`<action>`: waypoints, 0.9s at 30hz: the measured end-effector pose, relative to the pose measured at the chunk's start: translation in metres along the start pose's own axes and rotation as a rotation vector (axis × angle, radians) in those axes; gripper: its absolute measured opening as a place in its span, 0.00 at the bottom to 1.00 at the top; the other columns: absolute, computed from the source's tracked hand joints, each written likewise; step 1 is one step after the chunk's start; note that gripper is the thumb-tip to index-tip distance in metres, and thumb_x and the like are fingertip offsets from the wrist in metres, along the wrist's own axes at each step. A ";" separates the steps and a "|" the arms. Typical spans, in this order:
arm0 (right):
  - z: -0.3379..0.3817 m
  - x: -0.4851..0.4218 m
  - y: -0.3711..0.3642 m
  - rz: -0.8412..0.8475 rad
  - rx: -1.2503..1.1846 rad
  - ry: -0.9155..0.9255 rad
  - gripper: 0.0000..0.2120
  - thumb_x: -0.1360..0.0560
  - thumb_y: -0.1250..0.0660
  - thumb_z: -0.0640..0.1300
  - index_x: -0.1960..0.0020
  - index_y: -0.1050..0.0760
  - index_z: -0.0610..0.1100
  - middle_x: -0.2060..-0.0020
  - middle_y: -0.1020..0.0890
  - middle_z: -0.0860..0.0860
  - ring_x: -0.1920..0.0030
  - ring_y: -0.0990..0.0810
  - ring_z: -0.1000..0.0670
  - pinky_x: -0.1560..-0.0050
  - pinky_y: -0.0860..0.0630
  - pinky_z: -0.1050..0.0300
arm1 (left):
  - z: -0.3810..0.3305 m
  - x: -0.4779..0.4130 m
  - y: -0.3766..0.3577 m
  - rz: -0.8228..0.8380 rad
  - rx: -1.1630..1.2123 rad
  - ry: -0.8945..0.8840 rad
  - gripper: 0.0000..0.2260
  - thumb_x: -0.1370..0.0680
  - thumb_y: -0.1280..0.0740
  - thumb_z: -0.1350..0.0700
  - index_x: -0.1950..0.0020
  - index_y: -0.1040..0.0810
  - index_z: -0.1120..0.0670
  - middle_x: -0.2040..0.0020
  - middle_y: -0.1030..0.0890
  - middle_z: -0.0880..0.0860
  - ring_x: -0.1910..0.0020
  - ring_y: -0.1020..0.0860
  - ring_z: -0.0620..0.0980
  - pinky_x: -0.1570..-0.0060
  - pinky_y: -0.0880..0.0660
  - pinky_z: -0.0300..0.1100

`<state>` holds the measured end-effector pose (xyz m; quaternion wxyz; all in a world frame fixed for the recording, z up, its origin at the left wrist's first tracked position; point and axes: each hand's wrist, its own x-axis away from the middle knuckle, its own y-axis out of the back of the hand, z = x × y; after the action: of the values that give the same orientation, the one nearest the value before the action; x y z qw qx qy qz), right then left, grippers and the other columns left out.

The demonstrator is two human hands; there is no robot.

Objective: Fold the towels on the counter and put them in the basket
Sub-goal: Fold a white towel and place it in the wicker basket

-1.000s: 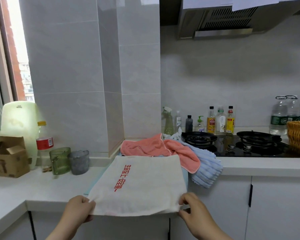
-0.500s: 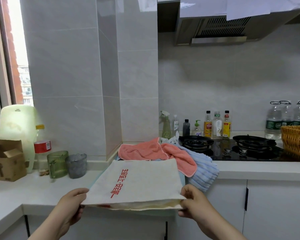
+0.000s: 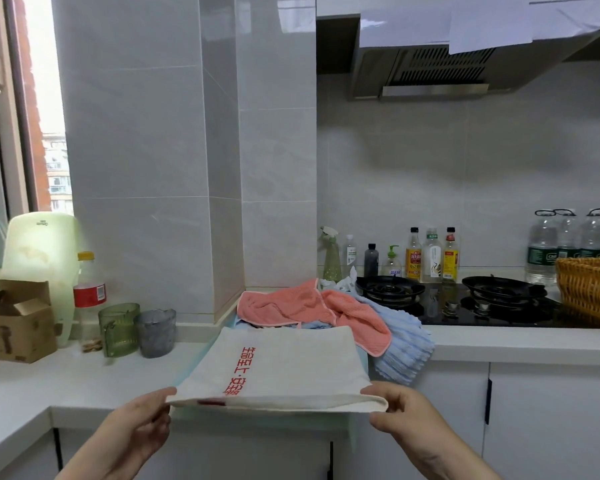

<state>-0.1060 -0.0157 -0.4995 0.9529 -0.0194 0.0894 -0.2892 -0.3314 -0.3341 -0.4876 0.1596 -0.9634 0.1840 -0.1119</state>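
Observation:
A white towel (image 3: 291, 362) with red lettering lies doubled over, its near edge lifted off the white counter (image 3: 49, 382). My left hand (image 3: 142, 424) pinches its near left corner and my right hand (image 3: 399, 414) pinches its near right corner. Behind it lie a crumpled pink towel (image 3: 298, 303) and a light blue ribbed towel (image 3: 402, 344) that hangs over the counter edge. A pale green cloth edge (image 3: 326, 419) shows under the white towel. The woven wicker basket (image 3: 589, 289) stands far right on the counter, partly cut off by the frame.
A black gas hob (image 3: 465, 303) sits between the towels and the basket, with sauce bottles (image 3: 430, 254) and large water bottles (image 3: 565, 244) behind. Left of the towels stand a green cup (image 3: 118, 329), a grey cup (image 3: 155, 332), a cardboard box (image 3: 14, 320) and a tiled pillar (image 3: 257, 168).
Both hands have raised the white towel's near edge off the counter, so I see the fold edge-on. The view has tilted upward slightly.

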 end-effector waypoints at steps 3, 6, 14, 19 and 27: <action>0.008 -0.002 -0.002 -0.080 0.157 0.079 0.10 0.33 0.29 0.25 0.58 0.18 0.38 0.64 0.17 0.47 0.63 0.22 0.52 0.61 0.24 0.63 | -0.005 0.005 0.001 -0.005 -0.374 -0.167 0.12 0.27 0.37 0.78 0.49 0.22 0.66 0.71 0.25 0.57 0.75 0.30 0.51 0.77 0.29 0.36; 0.017 -0.002 -0.004 -0.107 0.261 0.121 0.08 0.29 0.31 0.28 0.58 0.18 0.38 0.68 0.18 0.48 0.66 0.22 0.51 0.63 0.23 0.63 | -0.010 0.009 0.000 -0.112 -0.763 -0.418 0.08 0.28 0.31 0.71 0.57 0.17 0.60 0.70 0.22 0.57 0.73 0.30 0.53 0.72 0.30 0.39; 0.037 0.007 0.009 0.036 0.801 0.281 0.12 0.33 0.27 0.37 0.63 0.19 0.55 0.58 0.20 0.60 0.57 0.20 0.57 0.57 0.27 0.67 | -0.021 0.010 0.013 -0.003 -1.051 -0.615 0.08 0.30 0.26 0.65 0.66 0.17 0.54 0.62 0.19 0.54 0.61 0.22 0.40 0.61 0.30 0.30; 0.046 -0.001 0.014 0.055 0.731 0.218 0.07 0.27 0.30 0.38 0.60 0.18 0.49 0.56 0.17 0.60 0.55 0.21 0.62 0.51 0.28 0.67 | -0.027 0.003 0.013 0.030 -1.069 -0.523 0.10 0.25 0.29 0.61 0.67 0.20 0.57 0.71 0.22 0.54 0.72 0.27 0.45 0.65 0.33 0.41; 0.037 -0.043 0.005 -0.116 0.471 0.130 0.10 0.22 0.37 0.37 0.56 0.22 0.50 0.61 0.18 0.50 0.59 0.24 0.51 0.58 0.31 0.56 | -0.034 -0.017 -0.014 0.026 -0.878 -0.500 0.05 0.24 0.31 0.58 0.58 0.18 0.57 0.62 0.16 0.56 0.58 0.19 0.57 0.56 0.25 0.47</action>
<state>-0.1314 0.0122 -0.4563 0.9051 0.2168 0.0794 -0.3570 -0.3519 -0.3242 -0.4542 -0.2201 -0.9347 0.1817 0.2120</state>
